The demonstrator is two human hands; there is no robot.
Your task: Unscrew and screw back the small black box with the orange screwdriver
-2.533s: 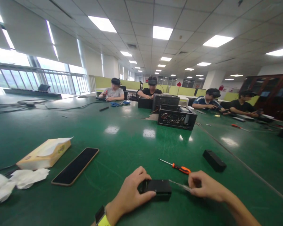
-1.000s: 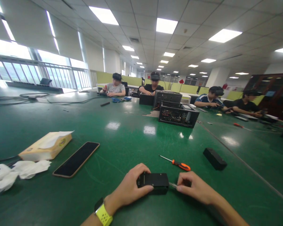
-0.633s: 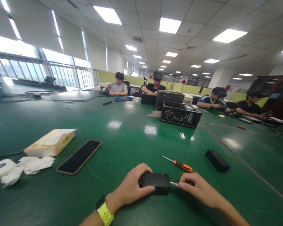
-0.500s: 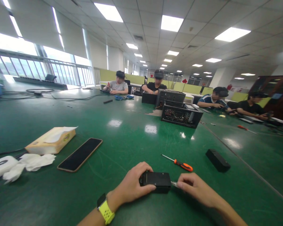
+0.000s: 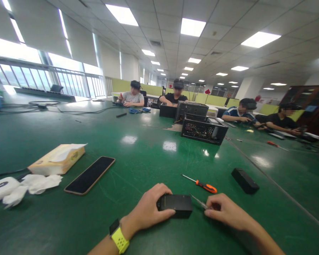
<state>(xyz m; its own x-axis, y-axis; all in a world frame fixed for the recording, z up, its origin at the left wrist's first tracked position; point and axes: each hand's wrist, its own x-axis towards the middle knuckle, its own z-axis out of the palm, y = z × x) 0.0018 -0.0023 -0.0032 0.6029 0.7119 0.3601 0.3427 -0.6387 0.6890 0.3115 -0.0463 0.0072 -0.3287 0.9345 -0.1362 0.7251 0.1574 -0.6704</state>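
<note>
My left hand (image 5: 152,206) is wrapped round a black rectangular box (image 5: 178,205) on the green table, with the thumb along its near side. In my right hand (image 5: 224,211) a pair of slim metal tweezers (image 5: 199,201) is pinched between thumb and fingers. Their tip points left, close to the right end of the box; whether it touches cannot be made out. Just beyond lies an orange-and-black screwdriver (image 5: 206,186), its shaft toward the left. A second black block (image 5: 245,181) rests farther right, apart from both hands.
On the left are a phone (image 5: 90,175), a tissue pack (image 5: 57,159), crumpled tissues (image 5: 41,183) and a white device (image 5: 2,189). An opened computer case (image 5: 204,130) stands farther back. Several people sit across the table (image 5: 138,156). Another screwdriver (image 5: 273,144) lies at the right.
My right hand has drawn slightly right, and the tweezers have come away from the end of the box, now angled upward to the left. My left hand keeps its grip.
</note>
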